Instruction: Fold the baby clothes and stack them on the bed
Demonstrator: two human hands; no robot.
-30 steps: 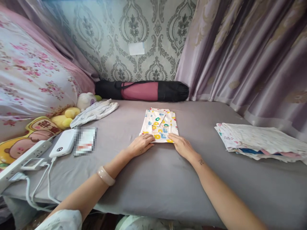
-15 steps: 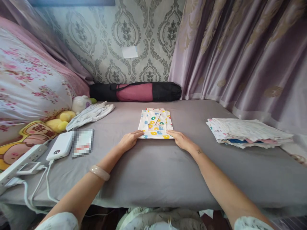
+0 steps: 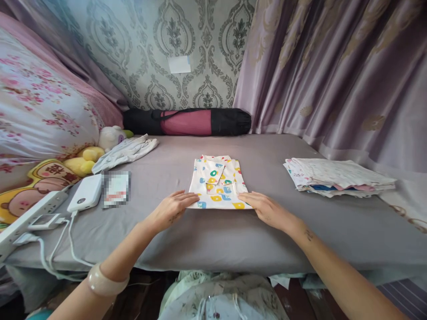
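Observation:
A white shirt [image 3: 218,198] with yellow, blue and green prints lies folded on the grey bed sheet, sleeves tucked over its top. My left hand [image 3: 175,206] grips its near left corner, fingers on the upper side. At the near right corner my right hand [image 3: 267,208] has hold of the cloth in the same way. Both thumbs are hidden, and the near edge looks slightly raised off the sheet.
A stack of folded clothes [image 3: 343,175] lies to the right. Leftward are a white crumpled cloth [image 3: 128,151], a power bank [image 3: 85,193], a power strip [image 3: 36,218] with cables, and plush toys [image 3: 80,166]. Along the wall rests a black-and-pink rolled bag [image 3: 187,122].
Both hands have come nearer to me, bringing the shirt's near edge along. They sit slightly farther apart in the picture, and the camera has tilted down a little.

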